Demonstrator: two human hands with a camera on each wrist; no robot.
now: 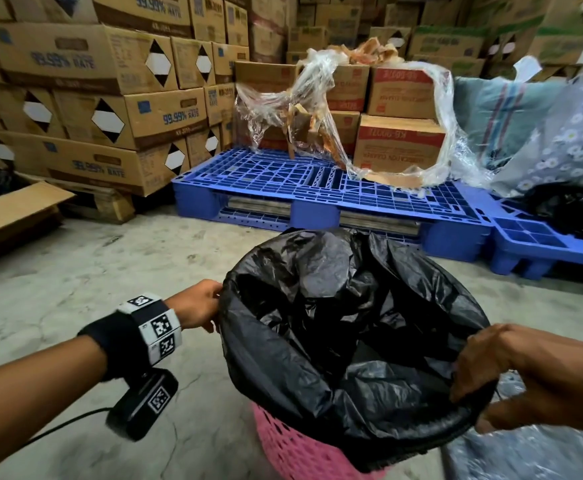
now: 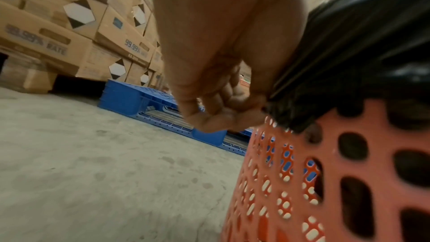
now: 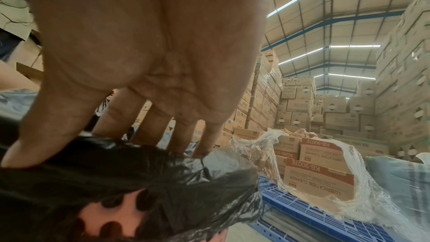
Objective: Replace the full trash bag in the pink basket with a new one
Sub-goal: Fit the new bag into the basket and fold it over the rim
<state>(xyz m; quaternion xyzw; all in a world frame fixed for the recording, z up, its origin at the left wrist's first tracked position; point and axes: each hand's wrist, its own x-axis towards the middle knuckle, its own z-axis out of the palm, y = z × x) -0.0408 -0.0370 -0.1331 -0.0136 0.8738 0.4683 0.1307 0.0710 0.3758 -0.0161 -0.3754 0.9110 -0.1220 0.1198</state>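
Note:
A pink perforated basket [image 1: 283,445] [image 2: 349,172] [image 3: 104,214] stands on the concrete floor, lined with a black trash bag [image 1: 335,323] [image 2: 360,34] [image 3: 116,168] whose mouth is folded over the rim. The bag sags loose and crumpled inside. At the rim's left side my left hand [image 1: 210,303] [image 2: 232,109] pinches the bag's edge with curled fingers. My right hand [image 1: 484,375] [image 3: 151,132] holds the rim's right side, fingers over the inside and thumb on the outside fold.
A blue plastic pallet [image 1: 283,181] lies just behind the basket, carrying red-printed cartons [image 1: 401,143] and loose clear wrap [image 1: 317,98]. Stacked brown cartons [image 1: 92,81] fill the left and back. Flat cardboard [image 1: 13,209] lies left; floral fabric [image 1: 577,140] and grey plastic [image 1: 525,455] right.

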